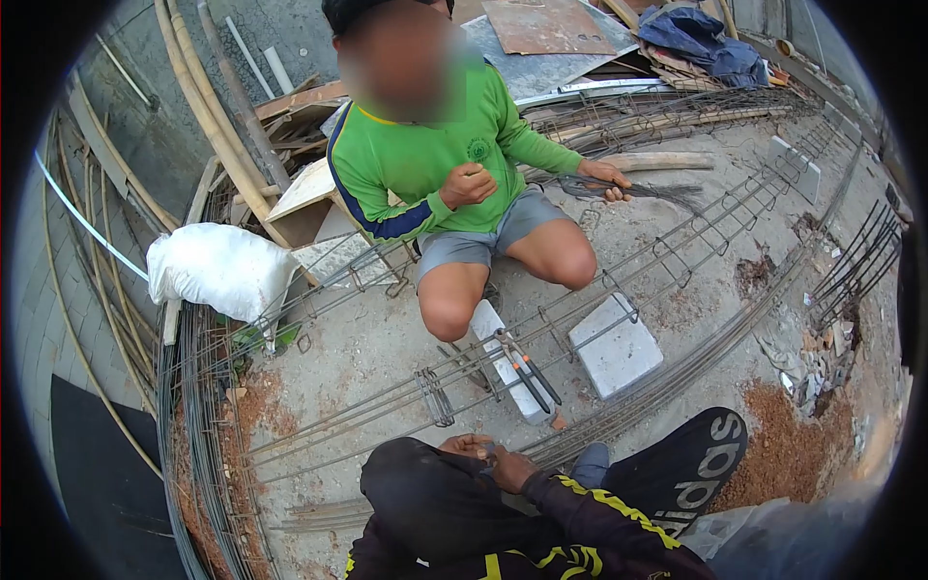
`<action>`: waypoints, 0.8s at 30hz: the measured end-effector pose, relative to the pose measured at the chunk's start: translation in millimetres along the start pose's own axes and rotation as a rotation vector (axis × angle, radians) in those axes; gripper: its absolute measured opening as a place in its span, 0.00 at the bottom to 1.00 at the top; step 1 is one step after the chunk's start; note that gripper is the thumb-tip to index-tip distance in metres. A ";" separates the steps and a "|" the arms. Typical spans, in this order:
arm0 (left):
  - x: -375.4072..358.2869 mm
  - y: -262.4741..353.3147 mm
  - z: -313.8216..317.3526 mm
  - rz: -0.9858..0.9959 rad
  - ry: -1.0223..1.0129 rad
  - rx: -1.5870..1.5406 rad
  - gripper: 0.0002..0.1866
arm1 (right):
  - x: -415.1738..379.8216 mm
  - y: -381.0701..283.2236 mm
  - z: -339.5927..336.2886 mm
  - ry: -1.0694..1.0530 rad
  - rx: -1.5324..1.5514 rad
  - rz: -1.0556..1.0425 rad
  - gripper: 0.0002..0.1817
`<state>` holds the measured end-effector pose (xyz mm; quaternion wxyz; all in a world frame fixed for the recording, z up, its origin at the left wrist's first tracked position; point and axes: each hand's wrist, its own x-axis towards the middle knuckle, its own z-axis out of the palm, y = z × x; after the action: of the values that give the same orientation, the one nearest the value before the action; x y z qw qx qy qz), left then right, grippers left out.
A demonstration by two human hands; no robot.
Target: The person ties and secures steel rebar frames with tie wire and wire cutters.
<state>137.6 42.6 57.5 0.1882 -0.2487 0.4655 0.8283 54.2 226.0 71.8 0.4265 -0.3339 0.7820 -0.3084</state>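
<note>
Apparently gripping a small grey item (490, 454), hard to identify, at six o'clock between curled left hand (467, 446) and right hand (512, 471); could lose it among steel rods (619, 420) at four by fumbling; could dislodge pliers (523, 370) at five by jolting white block (486, 322).

The rebar cage (555, 332) looks matt metal, the sack (220, 269) creased plastic.

A plump white sack (217, 271) sits at the left, a few green leaves (287, 334) just beside its lower edge. Beyond it, long bamboo poles (208, 121) run near two pale pipes (250, 57). At the top, a brown sheet (546, 27) lies on a larger grey sheet (541, 72), near a crumpled blue tarp (701, 43). Reddish soil (778, 445) spreads at the right; a black sheet (92, 454) lies at lower left.
</note>
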 end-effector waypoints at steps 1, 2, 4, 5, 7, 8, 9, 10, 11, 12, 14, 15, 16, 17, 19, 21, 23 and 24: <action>-1.6 2.4 2.7 -0.027 0.008 0.018 0.17 | -0.6 2.2 -3.9 -0.011 0.001 0.004 0.18; -2.8 5.2 5.4 -0.054 0.016 0.036 0.18 | 1.0 4.8 -3.0 0.039 0.024 0.037 0.19; 1.1 11.4 10.5 -0.102 0.028 0.073 0.18 | 7.0 8.1 -3.1 0.147 0.073 0.116 0.19; 2.6 16.0 12.7 -0.120 0.031 0.091 0.17 | 4.5 9.0 -6.9 0.189 0.086 0.109 0.19; 4.8 24.4 16.0 -0.136 0.050 0.128 0.17 | 3.8 14.5 -7.1 0.248 0.134 0.113 0.18; 3.6 27.9 16.9 -0.138 0.060 0.146 0.17 | 6.7 13.6 -8.9 0.272 0.149 0.097 0.17; 1.9 29.7 17.8 -0.146 0.073 0.160 0.17 | 4.2 9.7 -12.9 0.285 0.166 0.105 0.16; -0.8 31.3 18.8 -0.148 0.087 0.175 0.16 | 2.0 7.2 -11.4 0.304 0.186 0.109 0.16; -2.3 32.0 19.0 -0.146 0.098 0.184 0.16 | 2.8 7.2 -10.6 0.325 0.201 0.104 0.16; -5.1 32.5 20.1 -0.146 0.112 0.190 0.16 | 5.7 6.4 -11.5 0.345 0.213 0.092 0.16; -9.6 34.1 22.6 -0.143 0.135 0.199 0.16 | 16.6 15.9 -0.2 0.312 0.170 0.061 0.16; -12.4 35.3 24.6 -0.146 0.148 0.206 0.16 | 18.1 13.7 -3.7 0.296 0.152 0.058 0.17; -15.8 35.7 26.8 -0.145 0.159 0.210 0.15 | 20.7 11.7 -5.4 0.260 0.131 0.077 0.17; -17.4 36.4 28.3 -0.141 0.176 0.216 0.15 | 22.2 10.9 -5.2 0.224 0.111 0.101 0.17; -23.4 34.5 31.5 -0.136 0.195 0.223 0.15 | 16.9 8.5 -3.9 0.170 0.109 0.134 0.17; -31.2 30.3 34.7 -0.130 0.220 0.229 0.15 | 20.4 2.2 -2.8 0.139 0.138 0.135 0.17; -37.6 27.6 36.2 -0.107 0.238 0.238 0.15 | 24.7 -7.4 -0.7 0.152 0.163 0.115 0.17; -40.7 28.0 36.8 -0.093 0.250 0.245 0.14 | 23.6 -13.3 -3.8 0.155 0.155 0.102 0.17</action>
<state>146.4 57.3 116.6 0.1958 -0.3463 0.5708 0.7183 44.5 200.5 72.9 0.4044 -0.2346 0.8024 -0.3710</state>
